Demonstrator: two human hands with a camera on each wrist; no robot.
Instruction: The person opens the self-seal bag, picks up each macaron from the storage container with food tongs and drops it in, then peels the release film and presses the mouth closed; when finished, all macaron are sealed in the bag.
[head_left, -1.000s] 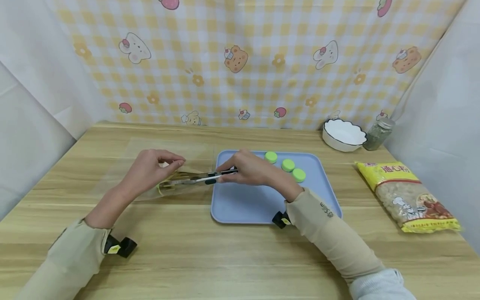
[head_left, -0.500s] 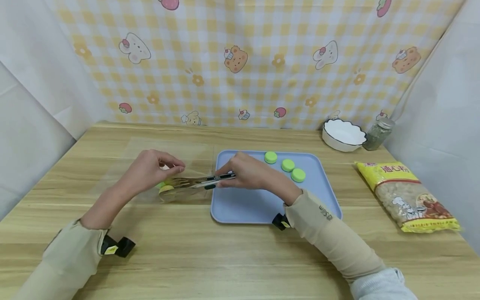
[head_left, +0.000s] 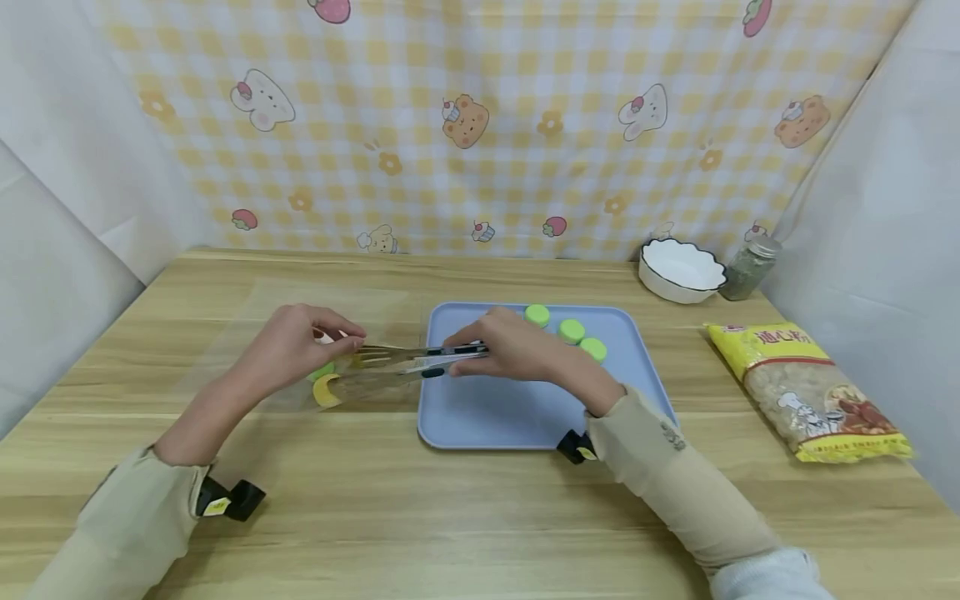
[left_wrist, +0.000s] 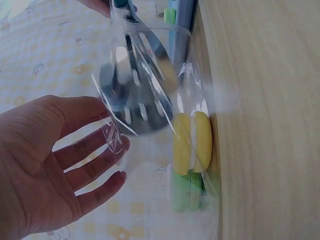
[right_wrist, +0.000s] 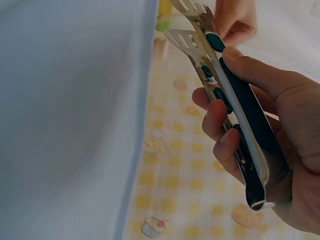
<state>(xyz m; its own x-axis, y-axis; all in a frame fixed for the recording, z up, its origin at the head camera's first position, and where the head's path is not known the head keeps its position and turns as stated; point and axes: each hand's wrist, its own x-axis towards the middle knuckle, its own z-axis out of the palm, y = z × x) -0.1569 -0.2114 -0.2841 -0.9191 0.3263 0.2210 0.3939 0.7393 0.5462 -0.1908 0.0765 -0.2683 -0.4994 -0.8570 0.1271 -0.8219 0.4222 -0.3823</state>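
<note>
The table (head_left: 450,517) is light wood with stripy lines. Behind its far edge hangs a yellow and white checked cloth (head_left: 510,150) with bears, bunnies, strawberries, cakes and flowers on it. A plain white sheet (head_left: 60,167) hangs past the left edge, and a white wall (head_left: 892,208) is past the right edge.

The left hand (head_left: 300,342) pinches the rim of a clear bag (left_wrist: 192,82) with its thumb and pointing finger, and its other fingers are spread out. The bag is on the left half of the table. A yellow cookie (left_wrist: 202,142) and a green cookie (left_wrist: 182,192) are in it, touching each other.

The right hand (head_left: 513,346) has its fingers wrapped around the tongs (right_wrist: 252,120). The tips of the tongs are a little apart, inside the bag and clear of both cookies.

A blue tray (head_left: 495,417) sits in the middle of the table. Three green sweets (head_left: 572,331) lie near its far edge, toward the right. By the table's far right corner is a white wavy bowl (head_left: 675,287), with a jar (head_left: 750,271) just beside it. A yellow food pack (head_left: 810,400) lies by the right edge.
</note>
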